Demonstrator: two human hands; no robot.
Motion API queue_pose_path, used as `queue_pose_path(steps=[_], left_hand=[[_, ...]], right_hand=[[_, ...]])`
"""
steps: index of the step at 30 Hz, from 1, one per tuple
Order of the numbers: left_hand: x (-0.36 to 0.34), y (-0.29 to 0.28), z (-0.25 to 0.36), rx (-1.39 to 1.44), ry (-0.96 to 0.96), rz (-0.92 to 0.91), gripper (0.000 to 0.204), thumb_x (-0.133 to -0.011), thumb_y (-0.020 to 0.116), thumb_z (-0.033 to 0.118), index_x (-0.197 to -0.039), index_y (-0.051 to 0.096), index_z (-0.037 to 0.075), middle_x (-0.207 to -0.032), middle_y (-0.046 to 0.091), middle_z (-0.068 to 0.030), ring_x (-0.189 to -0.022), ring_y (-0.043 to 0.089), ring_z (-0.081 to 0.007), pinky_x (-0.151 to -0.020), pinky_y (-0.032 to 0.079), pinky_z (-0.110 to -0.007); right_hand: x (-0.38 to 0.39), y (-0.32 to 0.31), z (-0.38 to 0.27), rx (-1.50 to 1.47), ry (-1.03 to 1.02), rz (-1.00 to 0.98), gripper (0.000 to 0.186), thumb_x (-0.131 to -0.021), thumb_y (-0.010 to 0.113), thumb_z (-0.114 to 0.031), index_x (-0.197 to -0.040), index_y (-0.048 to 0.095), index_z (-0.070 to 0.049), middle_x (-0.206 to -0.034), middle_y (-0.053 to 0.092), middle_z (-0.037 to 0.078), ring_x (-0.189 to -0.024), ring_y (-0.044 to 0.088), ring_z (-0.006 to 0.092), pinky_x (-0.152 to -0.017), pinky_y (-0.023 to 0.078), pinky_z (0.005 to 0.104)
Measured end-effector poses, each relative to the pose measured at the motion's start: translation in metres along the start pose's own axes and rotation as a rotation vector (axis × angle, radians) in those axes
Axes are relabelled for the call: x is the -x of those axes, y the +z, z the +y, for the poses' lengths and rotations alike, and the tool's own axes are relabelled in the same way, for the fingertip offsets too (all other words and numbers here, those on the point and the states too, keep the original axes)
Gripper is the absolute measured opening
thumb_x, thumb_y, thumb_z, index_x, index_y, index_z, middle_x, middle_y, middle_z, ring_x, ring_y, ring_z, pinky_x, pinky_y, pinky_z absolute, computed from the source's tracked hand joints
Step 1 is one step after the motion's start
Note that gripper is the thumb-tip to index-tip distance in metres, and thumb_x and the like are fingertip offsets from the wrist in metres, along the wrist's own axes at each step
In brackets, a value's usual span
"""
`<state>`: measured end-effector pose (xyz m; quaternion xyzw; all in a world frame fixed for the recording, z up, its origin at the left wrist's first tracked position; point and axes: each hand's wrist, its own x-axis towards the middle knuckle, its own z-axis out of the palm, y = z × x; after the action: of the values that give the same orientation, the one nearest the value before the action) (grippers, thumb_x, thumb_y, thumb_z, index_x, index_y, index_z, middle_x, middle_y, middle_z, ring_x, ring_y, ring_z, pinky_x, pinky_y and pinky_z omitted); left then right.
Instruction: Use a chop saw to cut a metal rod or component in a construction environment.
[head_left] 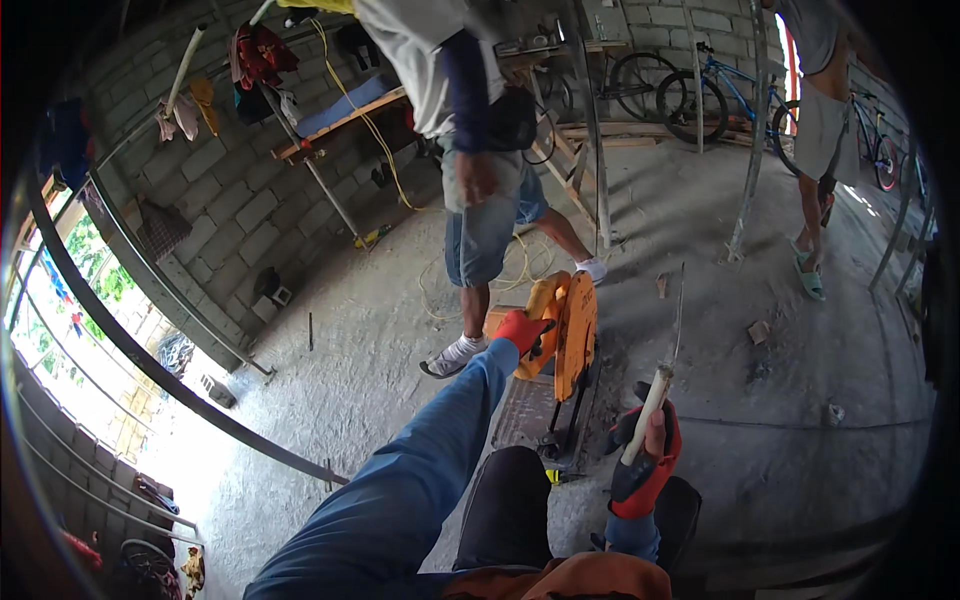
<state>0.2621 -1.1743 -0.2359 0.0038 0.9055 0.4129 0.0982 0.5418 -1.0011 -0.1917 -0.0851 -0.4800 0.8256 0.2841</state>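
Observation:
My left hand (524,331), in a red and black glove, reaches forward with its fingers closed on the handle of an orange chop saw (573,335). The saw stands on the concrete in front of my knees, its round guard facing right. Nearer to me on the right, my right hand (650,455) wears a matching glove and is closed round a pale, stick-like tube (648,412). A thin straight rod (680,312) points up from the tube's top end. The exact kind of this tool does not show.
A person in denim shorts (480,215) stands just beyond the saw; another person (822,150) is at the far right. A long dark metal bar (180,365) crosses the left side. A yellow cable (385,150) trails to the floor. Bicycles (700,100) lean along the back wall.

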Motion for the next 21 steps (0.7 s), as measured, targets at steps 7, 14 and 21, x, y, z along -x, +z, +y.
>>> queue_pose_path(steps=[7,14,21], left_hand=[[-0.029,0.027,-0.028,-0.374,0.149,0.151,0.056,-0.072,0.078,0.053,-0.083,0.071,-0.001,-0.068,0.068,-0.0129,-0.057,0.067,-0.0213,-0.055,0.053,-0.04],[-0.052,0.011,-0.039,0.018,0.008,0.026,0.052,-0.073,0.078,0.05,-0.079,0.071,-0.001,-0.065,0.068,-0.0079,-0.055,0.067,-0.018,-0.054,0.053,-0.034],[-0.013,0.015,-0.002,0.218,-0.016,0.017,0.039,-0.077,0.08,0.029,-0.081,0.066,-0.006,-0.066,0.065,-0.0122,-0.049,0.062,-0.021,-0.046,0.05,-0.034]], right_hand=[[0.005,-0.019,0.018,0.123,-0.121,0.082,0.048,-0.095,0.053,-0.038,-0.12,0.057,0.003,-0.096,0.063,0.009,-0.084,0.058,0.0143,-0.073,0.047,0.0292],[-0.01,-0.032,0.04,0.09,-0.025,-0.009,0.047,-0.099,0.044,-0.037,-0.115,0.056,0.005,-0.071,0.05,0.002,-0.061,0.05,0.0107,-0.056,0.04,0.026],[-0.002,-0.037,0.021,-0.223,0.229,-0.151,0.043,-0.1,0.044,-0.042,-0.081,0.053,-0.004,-0.063,0.051,0.004,-0.05,0.05,0.0131,-0.048,0.04,0.0264]])
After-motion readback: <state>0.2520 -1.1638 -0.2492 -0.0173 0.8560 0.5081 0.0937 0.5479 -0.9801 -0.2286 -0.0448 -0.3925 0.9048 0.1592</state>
